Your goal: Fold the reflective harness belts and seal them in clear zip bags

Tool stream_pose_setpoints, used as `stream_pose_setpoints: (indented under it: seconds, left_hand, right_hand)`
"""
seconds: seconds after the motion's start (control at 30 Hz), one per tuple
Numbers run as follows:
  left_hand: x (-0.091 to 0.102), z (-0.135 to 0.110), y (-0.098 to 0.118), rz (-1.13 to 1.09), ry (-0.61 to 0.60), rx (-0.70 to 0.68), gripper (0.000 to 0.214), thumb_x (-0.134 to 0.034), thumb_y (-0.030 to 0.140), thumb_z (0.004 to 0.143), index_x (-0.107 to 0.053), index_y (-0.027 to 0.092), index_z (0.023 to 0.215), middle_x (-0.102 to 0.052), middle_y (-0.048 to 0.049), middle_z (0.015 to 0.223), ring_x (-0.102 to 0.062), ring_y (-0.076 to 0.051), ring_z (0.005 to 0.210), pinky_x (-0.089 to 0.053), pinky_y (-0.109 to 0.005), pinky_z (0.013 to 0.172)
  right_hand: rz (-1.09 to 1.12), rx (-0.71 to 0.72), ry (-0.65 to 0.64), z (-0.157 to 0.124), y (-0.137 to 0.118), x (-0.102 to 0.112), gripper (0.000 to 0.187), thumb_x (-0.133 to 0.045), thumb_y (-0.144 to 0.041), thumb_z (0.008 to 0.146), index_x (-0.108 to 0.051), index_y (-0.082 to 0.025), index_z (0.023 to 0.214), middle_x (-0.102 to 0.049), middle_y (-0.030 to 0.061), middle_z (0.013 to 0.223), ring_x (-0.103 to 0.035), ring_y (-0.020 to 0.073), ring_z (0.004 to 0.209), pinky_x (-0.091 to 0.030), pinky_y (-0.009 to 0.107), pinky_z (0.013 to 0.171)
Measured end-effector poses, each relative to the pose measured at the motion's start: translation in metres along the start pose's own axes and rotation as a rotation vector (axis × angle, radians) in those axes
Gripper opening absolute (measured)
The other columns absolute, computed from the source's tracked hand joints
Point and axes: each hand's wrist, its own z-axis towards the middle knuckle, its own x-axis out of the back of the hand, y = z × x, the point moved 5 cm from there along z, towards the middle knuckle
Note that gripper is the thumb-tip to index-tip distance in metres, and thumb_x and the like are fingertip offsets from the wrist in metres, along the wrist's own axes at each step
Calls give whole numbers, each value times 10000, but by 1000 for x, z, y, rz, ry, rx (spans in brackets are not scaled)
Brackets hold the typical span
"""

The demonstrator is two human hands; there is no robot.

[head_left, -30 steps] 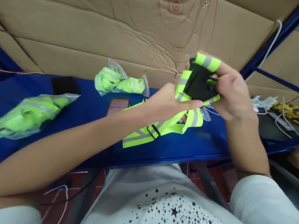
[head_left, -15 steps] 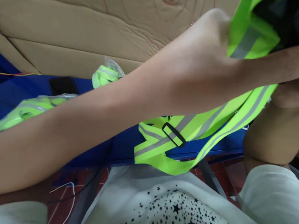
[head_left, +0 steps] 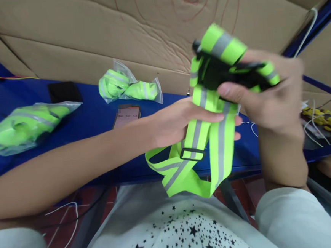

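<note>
A neon-yellow reflective strap (head_left: pixel 220 150) with a grey stripe hangs in loops over the table's front edge. My left hand (head_left: pixel 189 118) is closed around its middle, thumb in front and fingertips showing behind. Above that, my right hand (head_left: pixel 266 97) grips the bundled upper end, where black parts (head_left: pixel 215 72) and rolled strap show; the thumb presses on the front. A black slider buckle (head_left: pixel 192 154) sits on a lower loop. Some of the bundle is hidden by the right hand.
Bagged neon straps lie on the blue table (head_left: pixel 95 102): one large bag (head_left: pixel 25 125) at left, smaller bags (head_left: pixel 128 85) at the back. A phone (head_left: pixel 127 114) and a black flat object (head_left: pixel 64 92) lie there too. Cardboard (head_left: pixel 89 30) stands behind. Yellow pieces (head_left: pixel 325 119) and white cables are at right.
Both hands have come left from the far right, bringing the strap bundle in front of my body. The left arm has drawn back, uncovering the phone and the small bags.
</note>
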Motion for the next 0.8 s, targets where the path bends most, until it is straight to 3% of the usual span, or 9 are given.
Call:
stream_pose_setpoints:
  seconds: [0.13, 0.23, 0.33, 0.47, 0.6, 0.73, 0.8]
  left_hand:
    - [41, -20, -24, 82, 128, 43, 133, -818, 236, 863, -764, 147, 947, -790, -81, 942, -794, -242, 888, -662, -365, 813]
    - [64, -34, -32, 322, 203, 66, 198, -834, 300, 869, -788, 123, 943, -804, -113, 926, -781, -216, 830, -653, -330, 782]
    - [78, -38, -36, 388, 259, 70, 230, -852, 267, 837, -804, 123, 1011, -824, -141, 1026, -792, -232, 883, -657, -342, 811]
    - [87, -36, -37, 281, 340, 52, 265, -860, 216, 811, -790, 136, 1054, -826, -113, 1046, -796, -232, 911, -646, -327, 812]
    - [83, -39, -33, 178, 372, 7, 259, -879, 194, 774, -765, 160, 1004, -800, -34, 899, -766, -192, 785, -613, -286, 738]
    - [73, -41, -30, 94, 301, -19, 265, -874, 291, 827, -741, 175, 1026, -791, -18, 980, -765, -201, 901, -611, -285, 811]
    - [73, -42, -29, 90, 336, -43, 267, -835, 374, 886, -736, 168, 1023, -780, -10, 953, -754, -172, 873, -599, -252, 777]
  right_hand:
    - [180, -169, -142, -23, 35, -32, 322, -897, -272, 805, -833, -274, 1120, -810, -25, 1044, -780, 209, 949, -658, 341, 862]
    - [357, -376, -133, -31, 71, -49, 355, -947, -323, 733, -810, -252, 1053, -793, -26, 969, -767, 203, 866, -659, 352, 797]
    - [404, -486, -113, -38, 96, -60, 400, -955, -395, 714, -785, -240, 1041, -789, -21, 943, -763, 203, 847, -664, 359, 764]
    - [196, -308, -163, -45, 89, -64, 349, -867, -436, 825, -796, -280, 1129, -800, -2, 1098, -766, 272, 1090, -660, 466, 957]
    - [-85, -114, -296, -50, 73, -65, 331, -704, -386, 953, -768, -394, 1277, -705, -47, 1406, -634, 321, 1382, -502, 552, 1219]
    - [-183, -57, -465, -50, 78, -74, 389, -626, -445, 959, -741, -396, 1327, -606, -79, 1537, -498, 346, 1513, -414, 607, 1274]
    - [-154, -46, -530, -49, 81, -79, 414, -634, -496, 945, -741, -368, 1324, -568, -66, 1577, -437, 358, 1554, -376, 624, 1290]
